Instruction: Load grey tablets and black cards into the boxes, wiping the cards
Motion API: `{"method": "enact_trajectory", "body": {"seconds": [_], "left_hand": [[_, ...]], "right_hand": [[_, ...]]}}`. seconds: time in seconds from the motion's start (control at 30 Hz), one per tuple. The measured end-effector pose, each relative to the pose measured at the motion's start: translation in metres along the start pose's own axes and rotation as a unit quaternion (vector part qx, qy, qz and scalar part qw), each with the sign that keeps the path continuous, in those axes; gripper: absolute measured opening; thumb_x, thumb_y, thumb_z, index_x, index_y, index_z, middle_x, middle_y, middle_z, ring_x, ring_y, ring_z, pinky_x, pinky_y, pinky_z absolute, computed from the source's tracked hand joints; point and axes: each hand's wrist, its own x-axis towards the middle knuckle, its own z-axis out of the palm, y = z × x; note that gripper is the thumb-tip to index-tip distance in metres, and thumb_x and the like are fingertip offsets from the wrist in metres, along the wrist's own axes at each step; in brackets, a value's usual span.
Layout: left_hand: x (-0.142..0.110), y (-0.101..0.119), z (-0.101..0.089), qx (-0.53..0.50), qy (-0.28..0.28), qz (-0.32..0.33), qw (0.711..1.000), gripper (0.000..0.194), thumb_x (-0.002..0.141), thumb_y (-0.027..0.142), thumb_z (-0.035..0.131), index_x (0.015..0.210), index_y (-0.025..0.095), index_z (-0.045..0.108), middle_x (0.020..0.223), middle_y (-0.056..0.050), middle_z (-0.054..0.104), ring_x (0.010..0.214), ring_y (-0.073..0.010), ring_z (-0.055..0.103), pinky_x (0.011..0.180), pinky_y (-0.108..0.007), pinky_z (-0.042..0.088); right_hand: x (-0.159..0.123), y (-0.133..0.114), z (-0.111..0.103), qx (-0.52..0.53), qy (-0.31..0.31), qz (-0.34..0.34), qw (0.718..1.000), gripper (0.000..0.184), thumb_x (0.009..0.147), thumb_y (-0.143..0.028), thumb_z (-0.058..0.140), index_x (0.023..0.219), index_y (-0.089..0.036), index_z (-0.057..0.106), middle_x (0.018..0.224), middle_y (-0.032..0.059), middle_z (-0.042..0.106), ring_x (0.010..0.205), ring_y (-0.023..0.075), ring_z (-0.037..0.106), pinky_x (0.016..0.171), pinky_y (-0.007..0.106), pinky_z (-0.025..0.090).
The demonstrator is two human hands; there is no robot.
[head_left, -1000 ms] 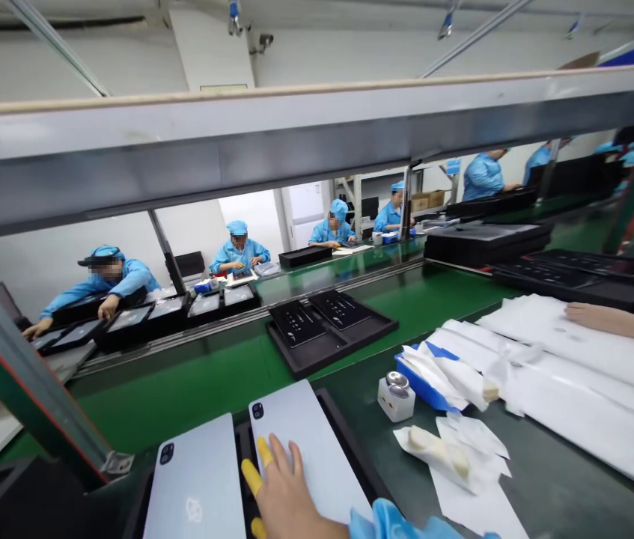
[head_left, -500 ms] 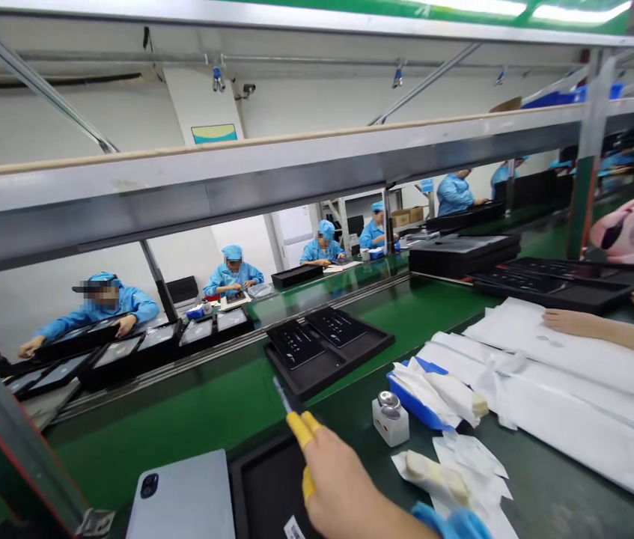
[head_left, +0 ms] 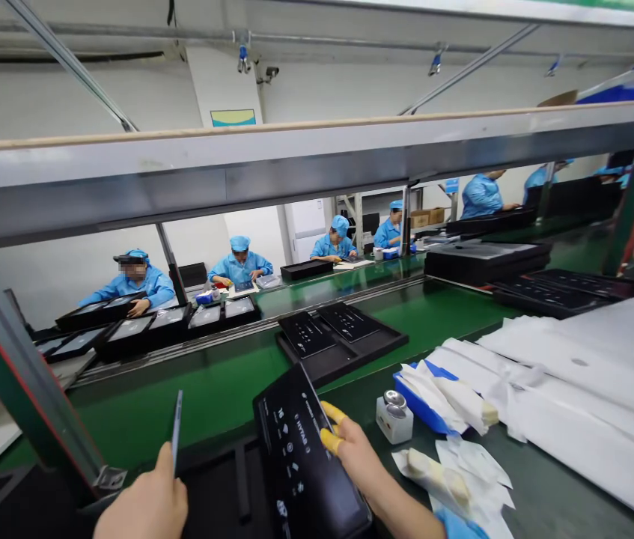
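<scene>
My right hand (head_left: 358, 453), with yellow finger cots, grips the right edge of a black tablet (head_left: 299, 457). White lettering and icons cover its tilted front. My left hand (head_left: 151, 498) is closed around a thin silvery strip-like thing (head_left: 177, 427) that points upward. It may be a flat thing seen edge-on, but I cannot tell its kind. Between and below the hands lies a black tray (head_left: 212, 486), partly hidden by the tablet and the left hand. Farther back on the green belt, another black tray (head_left: 344, 367) holds two black tablets (head_left: 350, 320).
To the right lie a metal-topped bottle (head_left: 394, 418), a blue box (head_left: 423, 404) of white wrappers, loose wrapped pieces (head_left: 434, 475) and white sheets (head_left: 591, 404). A metal post (head_left: 36, 404) stands left. Co-workers in blue (head_left: 241, 266) sit across the belt.
The black tablet has come up in my right hand, and my left hand has entered view. The silver tablet at lower left no longer shows as before. A co-worker's hand has left the white sheets.
</scene>
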Motion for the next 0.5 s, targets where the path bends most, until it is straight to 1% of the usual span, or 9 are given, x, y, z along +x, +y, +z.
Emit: {"method": "enact_trajectory", "body": {"seconds": [0.03, 0.07, 0.13, 0.2, 0.27, 0.3, 0.37, 0.43, 0.5], "left_hand": [[-0.002, 0.013, 0.002, 0.001, -0.002, -0.002, 1.0, 0.057, 0.091, 0.013, 0.017, 0.145, 0.003, 0.033, 0.103, -0.018, 0.071, 0.098, -0.0352, 0.068, 0.086, -0.05, 0.044], [-0.002, 0.025, 0.009, -0.001, -0.002, -0.005, 1.0, 0.057, 0.09, 0.011, 0.019, 0.144, 0.0, 0.033, 0.106, -0.021, 0.07, 0.098, -0.0359, 0.068, 0.086, -0.05, 0.044], [0.0, 0.046, 0.029, -0.017, 0.009, 0.004, 1.0, 0.06, 0.089, 0.01, 0.024, 0.149, 0.004, 0.028, 0.105, -0.018, 0.071, 0.093, -0.034, 0.068, 0.081, -0.047, 0.045], [0.004, 0.062, 0.053, -0.037, 0.033, 0.03, 0.998, 0.065, 0.087, 0.006, 0.026, 0.151, 0.01, 0.025, 0.111, -0.013, 0.07, 0.096, -0.0283, 0.067, 0.08, -0.04, 0.045], [0.008, 0.073, 0.075, -0.05, 0.047, 0.051, 0.996, 0.068, 0.084, -0.001, 0.025, 0.15, 0.011, 0.028, 0.126, -0.011, 0.065, 0.107, -0.0224, 0.064, 0.086, -0.034, 0.045], [0.012, 0.076, 0.085, -0.053, 0.049, 0.054, 0.996, 0.069, 0.082, -0.004, 0.023, 0.149, 0.01, 0.031, 0.13, -0.011, 0.063, 0.111, -0.021, 0.062, 0.089, -0.032, 0.044], [0.02, 0.076, 0.1, -0.055, 0.05, 0.047, 0.996, 0.071, 0.08, -0.008, 0.019, 0.148, 0.009, 0.034, 0.132, -0.012, 0.062, 0.115, -0.021, 0.06, 0.091, -0.032, 0.043], [0.029, 0.069, 0.112, -0.059, 0.046, 0.039, 0.996, 0.072, 0.08, -0.009, 0.018, 0.148, 0.01, 0.035, 0.133, -0.012, 0.061, 0.116, -0.0214, 0.06, 0.09, -0.033, 0.045], [0.035, 0.058, 0.123, -0.065, 0.035, 0.039, 0.996, 0.065, 0.086, -0.004, 0.019, 0.147, 0.01, 0.037, 0.135, -0.012, 0.06, 0.116, -0.0216, 0.061, 0.09, -0.034, 0.047]], "right_hand": [[0.003, 0.014, 0.003, 0.049, -0.017, 0.03, 0.998, 0.083, 0.066, -0.052, 0.066, 0.138, -0.013, 0.05, 0.094, 0.0084, 0.073, 0.08, 0.026, 0.069, 0.075, 0.039, 0.052], [0.006, 0.028, 0.005, 0.076, -0.026, 0.054, 0.995, 0.087, 0.063, -0.054, 0.069, 0.138, -0.013, 0.05, 0.092, 0.0077, 0.073, 0.076, 0.0254, 0.069, 0.073, 0.038, 0.053], [0.011, 0.053, 0.006, 0.066, -0.015, 0.072, 0.995, 0.088, 0.064, -0.054, 0.068, 0.139, -0.013, 0.049, 0.096, 0.0086, 0.073, 0.079, 0.0262, 0.071, 0.074, 0.039, 0.054], [0.013, 0.071, 0.001, -0.006, 0.016, 0.049, 0.999, 0.08, 0.071, -0.049, 0.063, 0.141, -0.014, 0.048, 0.112, 0.0118, 0.072, 0.098, 0.029, 0.07, 0.085, 0.042, 0.054], [0.015, 0.081, -0.004, -0.113, 0.042, 0.018, 0.993, 0.069, 0.077, -0.037, 0.056, 0.142, -0.013, 0.049, 0.132, 0.0151, 0.064, 0.123, 0.0298, 0.06, 0.103, 0.045, 0.047], [0.015, 0.085, -0.007, -0.169, 0.048, 0.009, 0.984, 0.066, 0.079, -0.031, 0.053, 0.142, -0.011, 0.05, 0.139, 0.0166, 0.059, 0.132, 0.0292, 0.053, 0.111, 0.045, 0.041], [0.015, 0.089, -0.009, -0.268, 0.048, -0.004, 0.962, 0.062, 0.081, -0.02, 0.05, 0.141, -0.006, 0.051, 0.146, 0.0201, 0.053, 0.139, 0.0284, 0.045, 0.118, 0.043, 0.031], [0.017, 0.093, -0.008, -0.338, 0.046, -0.017, 0.94, 0.059, 0.082, -0.014, 0.048, 0.14, -0.004, 0.053, 0.144, 0.0224, 0.053, 0.139, 0.0296, 0.046, 0.119, 0.043, 0.029], [0.018, 0.096, -0.004, -0.375, 0.046, -0.033, 0.925, 0.058, 0.083, -0.009, 0.047, 0.141, -0.006, 0.054, 0.144, 0.0222, 0.053, 0.139, 0.0297, 0.046, 0.119, 0.043, 0.03]]}}
